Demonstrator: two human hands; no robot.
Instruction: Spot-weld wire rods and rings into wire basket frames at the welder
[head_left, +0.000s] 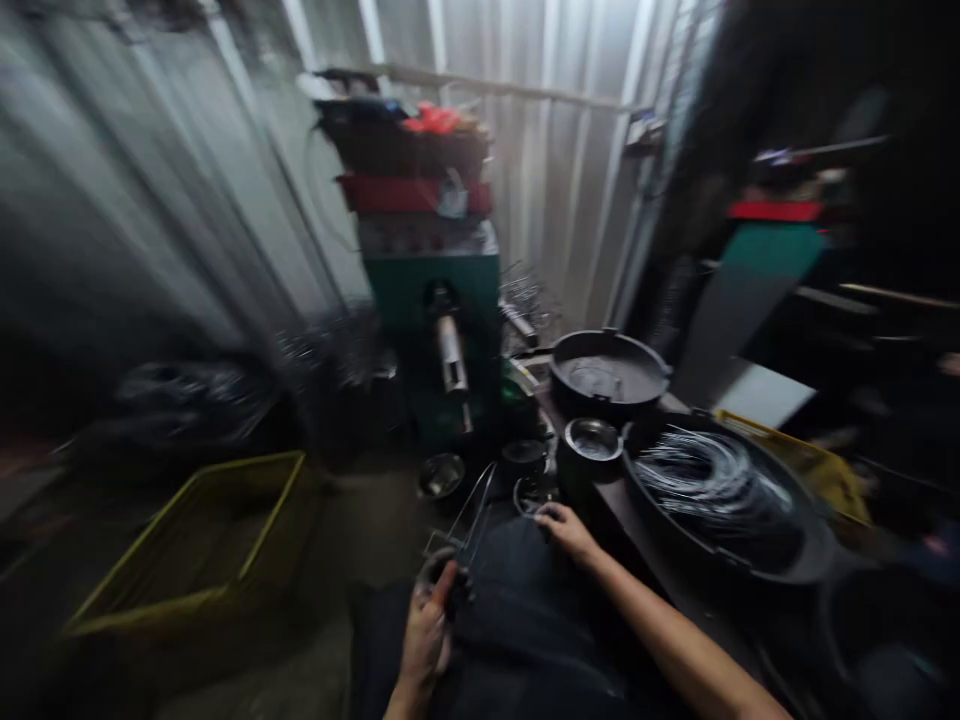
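My left hand [429, 625] is low in the middle, fingers closed around a bent piece of metal wire [471, 515] that sticks up and away from it over my lap. My right hand [566, 528] reaches forward past my knee, fingers curled at the edge of a small dark bowl [534, 492]; what it grips, if anything, is hidden. A large black pan [780, 560] full of wire loops [705, 478] lies just right of my right arm. The view is smeared by motion.
A green machine [439, 320] with red trays on top stands ahead. Several small metal bowls [592, 438] and another big black pan [607, 372] sit around its base. A yellow crate [199, 545] stands on the floor at left. Corrugated metal walls close the space behind.
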